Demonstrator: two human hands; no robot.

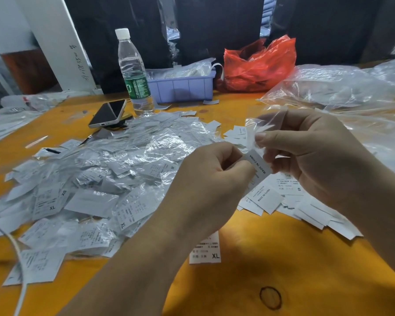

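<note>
Over the middle of the worktop (283, 258), the left hand (214, 179) pinches a folded label (259, 164). The right hand (317, 156) pinches a small clear bag (260, 124) by its mouth. Bagging seems under way: next, spread the mouth and slide the label in.

One wide-angle view, worn on the person's head, looks forward and steeply down across the orange-yellow worktop (306, 258). The left grip (205, 179) and right grip (310, 156) sit close beneath the lens at mid-frame. The clear plastic water bottle (132, 71) and lilac plastic bin (183, 87) stand far off at the back edge.
</note>
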